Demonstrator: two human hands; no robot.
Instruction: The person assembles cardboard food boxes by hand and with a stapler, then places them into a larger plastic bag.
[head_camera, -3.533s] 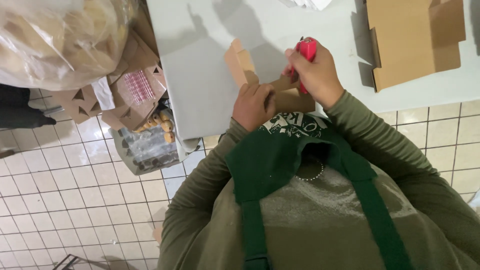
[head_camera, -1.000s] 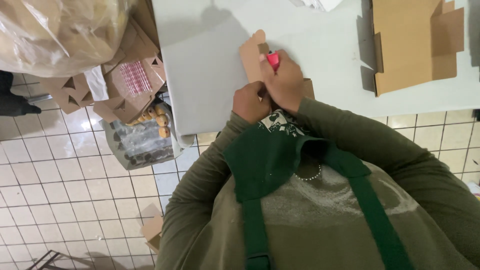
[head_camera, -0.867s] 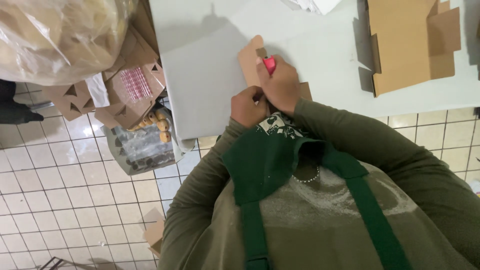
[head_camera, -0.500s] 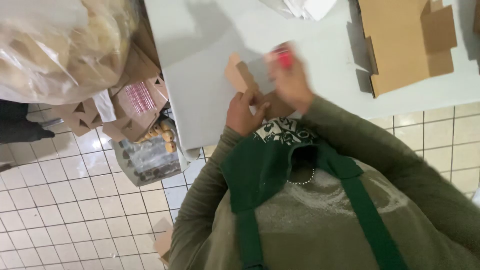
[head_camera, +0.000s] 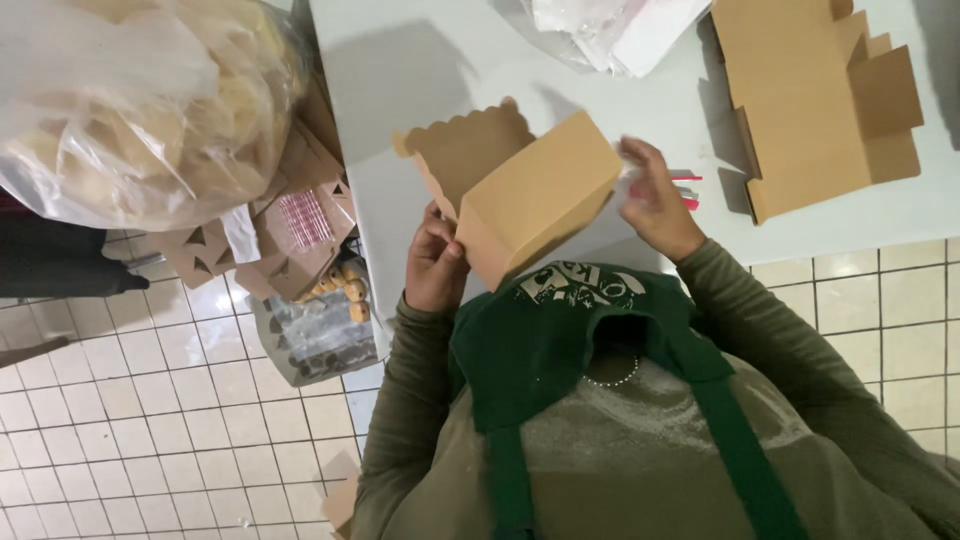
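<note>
In the centre of the frame, the left hand (head_camera: 436, 268) is gripping the small brown cardboard box (head_camera: 528, 200) at its lower-left edge. The right hand (head_camera: 655, 198), at centre right, is hovering half open. The box looks light and thin, easily crushed; holding it at the folded edges seems safest.

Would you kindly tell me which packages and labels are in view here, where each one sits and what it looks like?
Folded box: plain brown cardboard with a scalloped flap, held by the left hand at the table edge.
Flat box blank: brown cardboard, lying unfolded on the table's right side.
Clear bag: large, bulging with pale contents, at left.
Red-striped label: on a brown carton below the bag.
Plastic wrapper: clear and white, at the table's top.
</note>
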